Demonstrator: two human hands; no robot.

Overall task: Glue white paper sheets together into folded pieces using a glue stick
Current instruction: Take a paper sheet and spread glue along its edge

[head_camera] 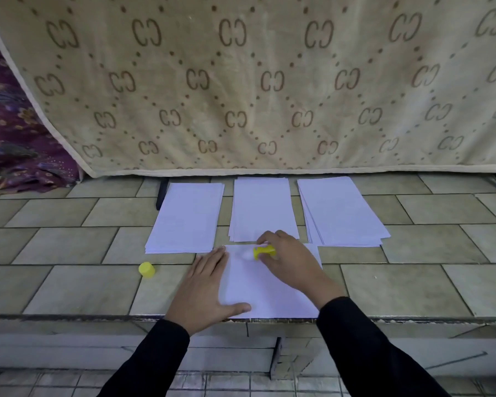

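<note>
— While your hands are down on that tiled ledge (69,245), let's go from the far left. A purple patterned cloth (9,124) is bunched at the back, and a big beige blanket (269,81) hangs across the rest. Your yellow cap (147,269) sits alone on the tiles, off the glue stick. It's just left of your left hand and near the front corner of the left pile (186,217) of paper.

— yep, and your left hand (209,287) is flat with the fingers straight. It's palm down over the left edge of the single sheet (267,287), partly on tile and partly on paper. The thumb lies on the sheet near its front edge. That sheet sits right at the front lip of the ledge.

— The middle pile (262,207) is straight behind it. The sheet's far edge either touches that pile or overlaps it, can't tell which.

— Next, your glue stick (264,251). It's yellow and tipped sideways, with its end pointing left and resting on the sheet near the far edge. Your right hand (289,259) has its fingers curled round it from above. The tip is too blurry to make out.

— So the hands are apart with the sheet between them, one pressing and one gripping. Furthest right is the right pile (341,210), fanned out a bit along its edges. Both arms are in black sleeves (370,348).
</note>
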